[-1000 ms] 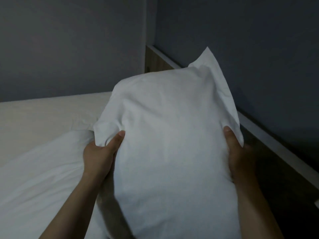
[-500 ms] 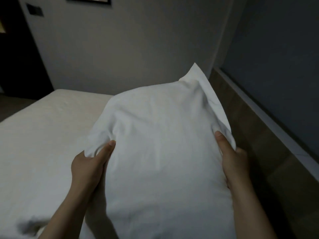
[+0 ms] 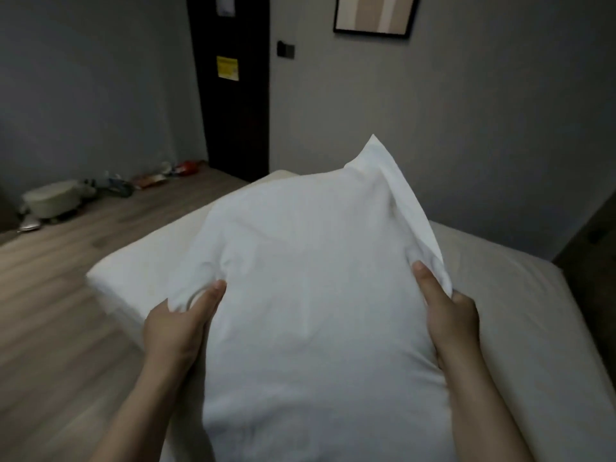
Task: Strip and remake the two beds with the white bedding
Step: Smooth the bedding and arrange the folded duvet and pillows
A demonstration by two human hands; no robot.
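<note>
A white pillow (image 3: 310, 295) is held up over a bare bed (image 3: 520, 328).
Plump and creased, its loose case corner peaks at top; the left hand (image 3: 176, 331) and right hand (image 3: 450, 318) grip its sides, thumbs pressed into fabric.

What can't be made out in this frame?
All in the head view:
- The pillow hides most fingers of the left hand and right hand, and the middle of the bed.
- Yellow notice: the text is too small to read.
- Floor clutter: too dim and blurred to identify.
- Framed picture: cut off by the top edge.
</note>
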